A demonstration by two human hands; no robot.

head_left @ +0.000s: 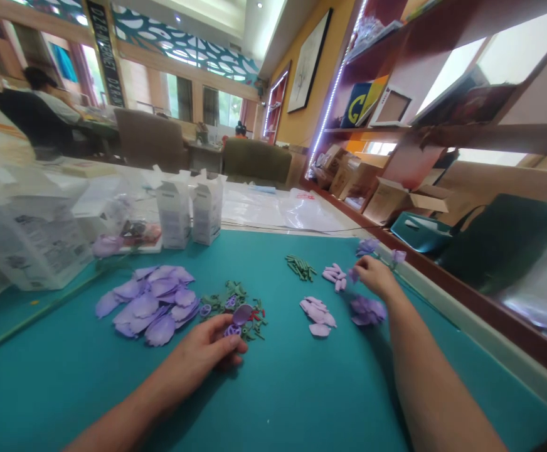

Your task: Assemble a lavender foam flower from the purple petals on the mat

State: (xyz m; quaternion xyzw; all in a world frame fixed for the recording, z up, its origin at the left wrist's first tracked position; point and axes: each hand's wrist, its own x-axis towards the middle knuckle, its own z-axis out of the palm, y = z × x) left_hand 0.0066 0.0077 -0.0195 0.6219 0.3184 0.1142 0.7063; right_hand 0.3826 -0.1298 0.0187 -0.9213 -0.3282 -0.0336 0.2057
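Pillar (104, 53): "DZR" (blurred); panel (357, 105): "G".

Matte teal mat (273, 389): brightly and evenly lit; soft shadow cast beside the bare right forearm (421, 358).
White recessed ceiling spots (259, 5): seen glowing overhead.
Rectangular rear windows (229, 112): daylight admitted, panes washed pale.
White LED strip (337, 81) on dark red wooden shelving (499, 139): bright line registered.
Clear plastic sheet (302, 210): glare noted.
White upright cartons (174, 210): print blurred, illegible.
Frame edges: wide-angle stretching observed; clear plastic bag (537, 282) smeared.
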